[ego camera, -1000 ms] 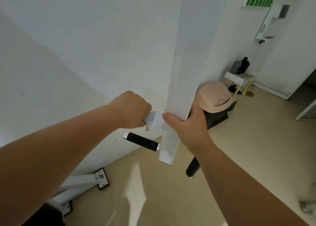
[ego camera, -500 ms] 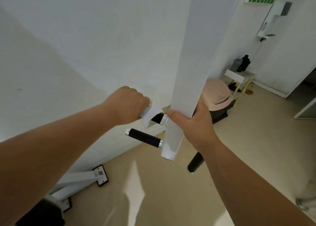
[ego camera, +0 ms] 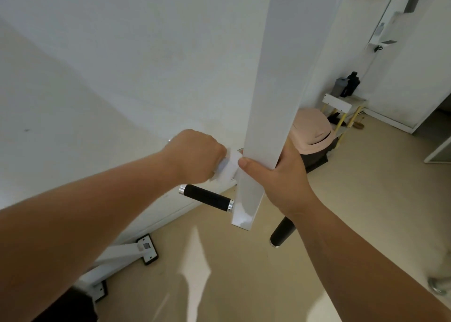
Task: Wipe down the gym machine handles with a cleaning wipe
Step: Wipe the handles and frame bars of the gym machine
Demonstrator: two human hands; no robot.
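Observation:
A white metal beam [ego camera: 268, 107] of the gym machine hangs down in the middle of the view. My right hand [ego camera: 280, 177] grips its lower part. My left hand [ego camera: 195, 156] is closed around a white cleaning wipe [ego camera: 228, 166], wrapped on an upper handle that is hidden under wipe and fist, right against the beam. Below it a second black foam handle [ego camera: 207, 198] with silver end caps sticks out to the left, bare. A third black handle [ego camera: 280, 234] points down behind my right wrist.
White machine feet with black pads [ego camera: 146, 248] rest on the beige floor at the lower left by the wall. A pink hat on a dark bag [ego camera: 311, 131] and a small white stool with bottles [ego camera: 341, 102] stand at the right back.
My left hand has slid the wipe along the upper handle toward the beam, covering the black part that showed half a second ago. The right hand keeps its grip.

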